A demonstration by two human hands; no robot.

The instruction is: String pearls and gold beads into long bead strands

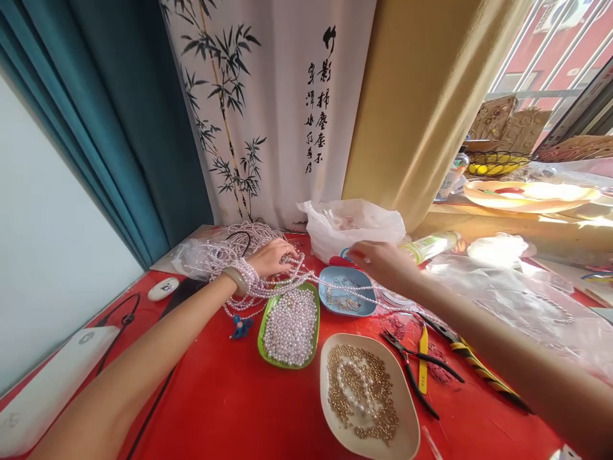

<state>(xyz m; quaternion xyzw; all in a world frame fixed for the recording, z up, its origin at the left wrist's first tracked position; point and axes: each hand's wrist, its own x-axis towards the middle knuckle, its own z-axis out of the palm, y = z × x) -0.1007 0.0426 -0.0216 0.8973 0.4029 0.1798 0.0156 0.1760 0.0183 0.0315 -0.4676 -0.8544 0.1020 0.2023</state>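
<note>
Head view: left hand (272,258) beyond green tray (261,345), fingers curled at bead strands (251,237); right hand (383,260) right of tray; both grips unclear. Apparent step: strand sorting; next: likely untangling.

There is room to pass over the glossy red tabletop (215,402) left of the cream rounded tray (408,425); black-handled metal pliers (403,348) obstruct its right, pale-pink bead strands (249,233) (tangled leftward) the far side.

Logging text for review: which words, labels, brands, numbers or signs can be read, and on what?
"竹影掃": top of the pale curtain's right column; other characters there uncertain.
Too small or blurred to read: marks on the window-side bottle, yellow tool, long white case, green-and-white package.
</note>
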